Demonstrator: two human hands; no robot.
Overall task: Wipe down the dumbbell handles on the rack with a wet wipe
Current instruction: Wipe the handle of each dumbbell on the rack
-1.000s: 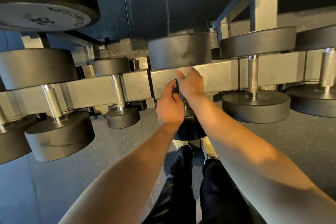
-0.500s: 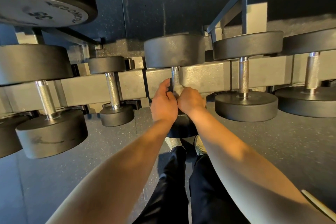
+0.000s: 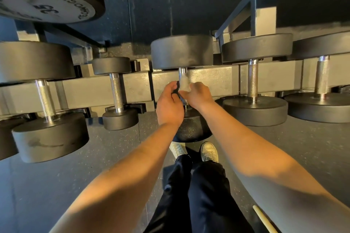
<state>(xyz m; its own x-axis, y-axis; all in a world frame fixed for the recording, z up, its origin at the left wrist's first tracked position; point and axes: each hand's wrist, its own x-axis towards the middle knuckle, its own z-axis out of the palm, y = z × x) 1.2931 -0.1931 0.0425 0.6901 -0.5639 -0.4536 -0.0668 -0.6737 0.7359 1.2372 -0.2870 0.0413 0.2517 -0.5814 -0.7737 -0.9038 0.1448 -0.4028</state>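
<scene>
The middle dumbbell [image 3: 181, 51] lies on the rack's lower rail [image 3: 91, 89], and only the top of its steel handle [image 3: 183, 72] shows. A white wet wipe [image 3: 185, 86] is wrapped on the handle just below that. My right hand [image 3: 198, 95] pinches the wipe against the handle from the right. My left hand [image 3: 169, 105] is curled close on the left side and holds a small dark object [image 3: 176, 91] that I cannot make out. The near head [image 3: 191, 128] sits under both wrists.
Other dumbbells lie on the same rail: a small one [image 3: 116, 92] and a big one [image 3: 45, 100] to the left, two [image 3: 253, 79] [image 3: 322, 77] to the right. Heavier dumbbells [image 3: 45, 4] hang on the tier above. My shoes [image 3: 208, 151] stand on the dark rubber floor.
Both hands slid down the handle from against the far head, so the handle's top now shows. The white wipe has come into view in my right hand.
</scene>
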